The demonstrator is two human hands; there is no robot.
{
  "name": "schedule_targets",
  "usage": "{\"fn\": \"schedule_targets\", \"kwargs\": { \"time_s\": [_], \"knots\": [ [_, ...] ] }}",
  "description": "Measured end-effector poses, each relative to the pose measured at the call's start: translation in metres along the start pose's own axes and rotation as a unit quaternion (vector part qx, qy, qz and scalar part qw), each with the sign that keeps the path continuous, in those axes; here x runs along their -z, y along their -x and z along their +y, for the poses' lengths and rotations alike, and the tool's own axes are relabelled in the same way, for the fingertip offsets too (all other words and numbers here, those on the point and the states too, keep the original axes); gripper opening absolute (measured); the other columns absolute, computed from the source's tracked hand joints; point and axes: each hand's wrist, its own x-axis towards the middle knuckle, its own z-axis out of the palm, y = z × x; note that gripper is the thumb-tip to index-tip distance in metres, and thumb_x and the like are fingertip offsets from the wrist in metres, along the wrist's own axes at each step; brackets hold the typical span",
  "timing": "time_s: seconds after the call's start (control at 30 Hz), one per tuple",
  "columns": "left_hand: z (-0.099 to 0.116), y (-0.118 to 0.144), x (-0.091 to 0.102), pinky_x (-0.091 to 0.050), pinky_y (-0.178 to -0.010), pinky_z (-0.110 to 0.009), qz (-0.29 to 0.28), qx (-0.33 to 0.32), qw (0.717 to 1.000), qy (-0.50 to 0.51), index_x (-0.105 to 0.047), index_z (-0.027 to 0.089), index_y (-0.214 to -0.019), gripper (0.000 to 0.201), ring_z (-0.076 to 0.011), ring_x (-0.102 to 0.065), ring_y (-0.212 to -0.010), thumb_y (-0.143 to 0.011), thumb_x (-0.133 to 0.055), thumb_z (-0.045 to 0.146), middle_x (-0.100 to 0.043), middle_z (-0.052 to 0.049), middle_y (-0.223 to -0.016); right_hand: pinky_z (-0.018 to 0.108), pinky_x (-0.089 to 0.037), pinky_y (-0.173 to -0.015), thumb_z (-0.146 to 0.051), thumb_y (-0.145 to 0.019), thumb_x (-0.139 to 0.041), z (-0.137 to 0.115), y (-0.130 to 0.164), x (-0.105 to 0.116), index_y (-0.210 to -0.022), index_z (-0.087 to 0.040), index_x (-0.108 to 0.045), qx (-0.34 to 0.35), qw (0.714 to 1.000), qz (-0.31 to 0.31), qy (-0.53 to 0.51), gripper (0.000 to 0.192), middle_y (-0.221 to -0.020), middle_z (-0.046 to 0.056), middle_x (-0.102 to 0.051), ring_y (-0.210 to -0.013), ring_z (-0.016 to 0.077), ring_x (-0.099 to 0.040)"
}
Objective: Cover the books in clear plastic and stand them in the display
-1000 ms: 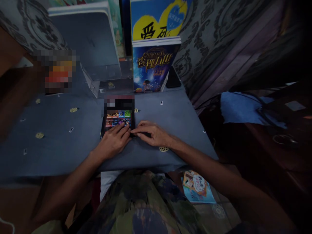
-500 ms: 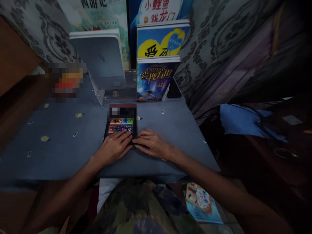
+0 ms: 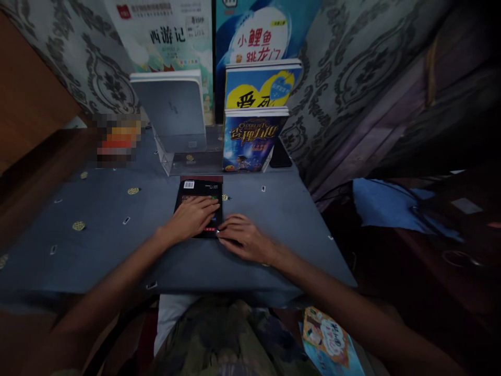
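Observation:
A black book [image 3: 201,188] with a barcode lies back cover up on the table before me. My left hand [image 3: 198,215] rests flat across its middle, fingers stretched out to the right, hiding much of the colourful pictures there. At the book's lower right corner, the bent fingers and thumb of my right hand [image 3: 242,237] close on the corner, where a small pale spot shows by the fingertips.
Behind the book stands a clear rack [image 3: 168,162] holding a grey-blue book or case [image 3: 176,109], a dark blue book [image 3: 250,141] and a yellow-and-blue book [image 3: 262,86]. A black phone-like object [image 3: 281,155] lies right of it. Below the table is another book [image 3: 329,339].
My left hand has slid up the cover, baring the book's lower edge and a red label. My right hand stays by the lower right corner. The whole view has shifted slightly.

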Motion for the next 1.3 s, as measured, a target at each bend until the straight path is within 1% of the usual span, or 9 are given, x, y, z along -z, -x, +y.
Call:
{"fn": "schedule_targets", "kwargs": {
  "time_s": [0.13,0.27,0.5,0.63,0.8,1.0,1.07,1.17,1.3],
  "knots": [
    [-0.012,-0.027,-0.002,-0.05,-0.103,-0.041,-0.03,0.013,0.999,-0.005,-0.063,0.016,-0.134,0.038,-0.0246,-0.06,-0.13,-0.102,-0.044,0.024,-0.066,-0.01,-0.139,0.041,-0.055,-0.092,-0.021,-0.098,-0.058,-0.001,-0.001,0.002,-0.096,-0.018,-0.071,0.009,1.0,0.005,-0.006,0.014,-0.09,0.009,-0.076,-0.088,0.0192,-0.072],
    [-0.023,-0.051,-0.007,-0.048,-0.102,-0.042,-0.038,0.027,0.999,-0.011,-0.063,0.016,-0.133,0.037,-0.0251,-0.061,-0.128,-0.103,-0.043,0.025,-0.065,-0.011,-0.139,0.039,-0.056,-0.09,-0.02,-0.098,-0.058,-0.001,-0.001,0.004,-0.094,-0.019,-0.071,0.001,1.0,0.001,-0.01,0.013,-0.09,0.009,-0.076,-0.089,0.0192,-0.072],
    [-0.033,-0.067,-0.015,-0.048,-0.104,-0.045,-0.022,0.057,0.998,0.027,-0.067,0.019,-0.128,0.037,-0.0256,-0.061,-0.127,-0.103,-0.042,0.027,-0.068,-0.009,-0.135,0.038,-0.054,-0.086,-0.02,-0.099,-0.056,0.0,-0.003,0.004,-0.093,-0.019,-0.07,-0.014,1.0,-0.01,-0.016,0.015,-0.088,0.008,-0.076,-0.088,0.0196,-0.071],
    [-0.037,-0.063,-0.02,-0.049,-0.103,-0.046,0.007,0.053,0.997,0.057,-0.068,0.018,-0.127,0.037,-0.0251,-0.062,-0.126,-0.102,-0.042,0.025,-0.068,-0.01,-0.135,0.038,-0.054,-0.085,-0.021,-0.099,-0.056,0.003,-0.004,0.002,-0.093,-0.018,-0.07,-0.019,1.0,-0.013,-0.017,0.016,-0.09,0.009,-0.077,-0.087,0.0197,-0.071],
    [-0.045,-0.051,-0.025,-0.046,-0.106,-0.043,0.014,0.029,0.996,0.086,-0.062,0.018,-0.134,0.039,-0.0229,-0.058,-0.133,-0.102,-0.041,0.026,-0.063,-0.011,-0.142,0.037,-0.054,-0.084,-0.021,-0.098,-0.058,0.006,-0.004,0.0,-0.093,-0.017,-0.07,-0.009,0.999,0.007,-0.034,0.014,-0.087,0.008,-0.076,-0.085,0.0194,-0.071],
    [-0.06,-0.022,-0.024,-0.048,-0.103,-0.046,0.041,0.054,0.996,0.05,-0.063,0.016,-0.132,0.038,-0.025,-0.061,-0.128,-0.101,-0.042,0.024,-0.064,-0.013,-0.14,0.038,-0.055,-0.083,-0.02,-0.097,-0.06,0.007,-0.004,0.001,-0.094,-0.017,-0.071,-0.017,0.999,0.011,-0.049,0.012,-0.089,0.008,-0.077,-0.086,0.0198,-0.071],
    [-0.066,-0.009,-0.022,-0.048,-0.102,-0.046,0.055,0.075,0.995,0.032,-0.063,0.016,-0.131,0.038,-0.0262,-0.062,-0.126,-0.101,-0.042,0.025,-0.065,-0.014,-0.138,0.038,-0.055,-0.083,-0.021,-0.097,-0.06,0.007,-0.004,0.001,-0.095,-0.017,-0.072,-0.022,0.998,0.009,-0.054,0.013,-0.089,0.008,-0.077,-0.087,0.0201,-0.072],
    [-0.071,0.006,-0.021,-0.049,-0.099,-0.047,0.073,0.136,0.988,0.014,-0.064,0.015,-0.13,0.038,-0.0288,-0.062,-0.124,-0.101,-0.042,0.026,-0.067,-0.015,-0.136,0.038,-0.055,-0.084,-0.022,-0.096,-0.061,0.007,-0.005,0.002,-0.096,-0.016,-0.073,-0.035,0.997,0.01,-0.073,0.013,-0.09,0.008,-0.077,-0.088,0.0205,-0.072],
    [-0.071,0.014,-0.02,-0.048,-0.101,-0.049,0.082,0.23,0.97,0.006,-0.064,0.013,-0.129,0.038,-0.0316,-0.061,-0.121,-0.099,-0.046,0.027,-0.064,-0.016,-0.137,0.039,-0.055,-0.085,-0.022,-0.095,-0.062,0.008,-0.006,0.002,-0.1,-0.017,-0.073,-0.071,0.994,0.002,-0.085,0.013,-0.094,0.008,-0.077,-0.091,0.0212,-0.071]
  ]
}}
